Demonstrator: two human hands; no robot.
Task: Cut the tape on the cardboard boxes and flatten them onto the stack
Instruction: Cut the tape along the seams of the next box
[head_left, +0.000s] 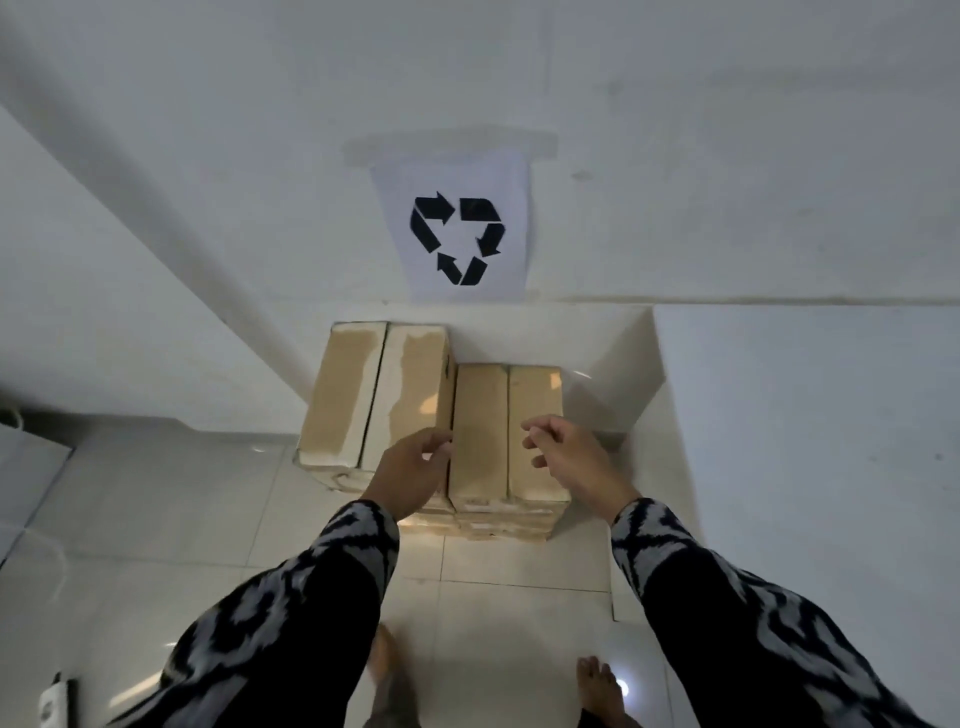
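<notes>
The person wears a long-sleeved top in black fabric, printed all over with a bold, jagged pattern of pale grey and white blotches. The left patterned sleeve (291, 597) and the right patterned sleeve (727, 603) both reach down to the wrists, where the cuffs sit close and carry the same mottled print. The left hand (410, 473) and the right hand (566, 452) are bare, with no gloves or rings showing. Both bare feet (602, 691) show below, without shoes or socks.
</notes>
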